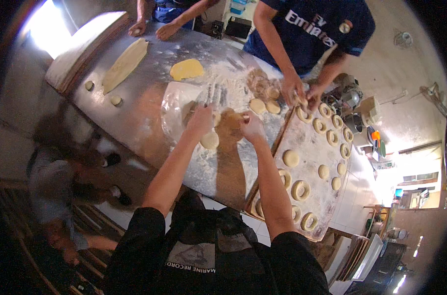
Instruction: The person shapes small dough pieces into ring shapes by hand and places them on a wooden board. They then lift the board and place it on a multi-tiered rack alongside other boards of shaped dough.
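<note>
Pale dough disc [209, 140] left of the tray [306, 145] might crease if the left hand [201, 119] or right hand [252, 126] dips, fingers curled, their hold I can't tell.

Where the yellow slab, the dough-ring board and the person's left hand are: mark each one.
Yellow slab [186, 70]: head view, middle of its top face.
Dough-ring board [308, 152]: head view, bare part of its floured surface.
Left hand [201, 120]: head view, back of the hand.

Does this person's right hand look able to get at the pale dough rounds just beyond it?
Probably yes: the right hand is near the dough rounds on the table, and nothing seems between them.
</note>
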Demonstrator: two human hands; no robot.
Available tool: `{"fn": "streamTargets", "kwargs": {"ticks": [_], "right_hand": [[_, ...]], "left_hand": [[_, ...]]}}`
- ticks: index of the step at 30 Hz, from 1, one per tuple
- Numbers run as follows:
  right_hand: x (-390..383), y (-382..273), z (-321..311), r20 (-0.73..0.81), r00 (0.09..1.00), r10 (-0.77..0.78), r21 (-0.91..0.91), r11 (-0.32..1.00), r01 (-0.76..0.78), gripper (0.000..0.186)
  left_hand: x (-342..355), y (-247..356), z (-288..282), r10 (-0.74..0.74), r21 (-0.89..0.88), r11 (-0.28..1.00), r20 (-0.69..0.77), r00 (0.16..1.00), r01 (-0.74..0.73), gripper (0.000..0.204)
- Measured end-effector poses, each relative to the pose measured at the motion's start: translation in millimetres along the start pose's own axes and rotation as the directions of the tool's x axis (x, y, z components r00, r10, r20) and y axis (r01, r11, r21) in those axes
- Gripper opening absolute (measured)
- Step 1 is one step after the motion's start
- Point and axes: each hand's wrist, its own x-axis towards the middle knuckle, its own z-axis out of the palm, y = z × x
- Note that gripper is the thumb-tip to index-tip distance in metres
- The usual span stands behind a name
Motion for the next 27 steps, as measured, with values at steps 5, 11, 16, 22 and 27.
{"fn": "streamTargets", "kwargs": {"ticks": [5,11,16,22,27], "right_hand": [[23.1,8.2,9.7,0.039,0.997,0.068,-0.345,0.937,-0.051,0.036],[26.7,-28.9,-2.7,0.342,0.938,0.052,-0.151,0.989,0.0,0.035],[-22.7,-66.5,-41.0,0.243,0.97,0.02,0.512,0.847,-0.145,0.038],[-50.5,-85.0,-50.3,0.178,0.983,-0.044,0.654,0.752,-0.085,0.047],[-52.4,-106.3,-35.6,-0.172,0.985,0.029,0.085,0.996,-0.014,0.058]], "left_hand": [[-3.5,10.0,-13.2,0.083,0.092,0.994,-0.203,0.976,-0.065,0.034],[-21.1,19.5,-5.9,-0.002,-0.3,0.954,-0.008,1.0,-0.001,0.038],[-27.5,27.7,-26.6,0.017,-0.529,0.845,0.181,0.983,0.083,0.036],[-33.4,64.5,-77.9,0.041,-0.684,0.718,0.226,0.973,0.129,0.029],[-35.7,67.1,-73.3,0.099,-0.584,0.812,0.137,0.986,-0.001,0.028]]}}
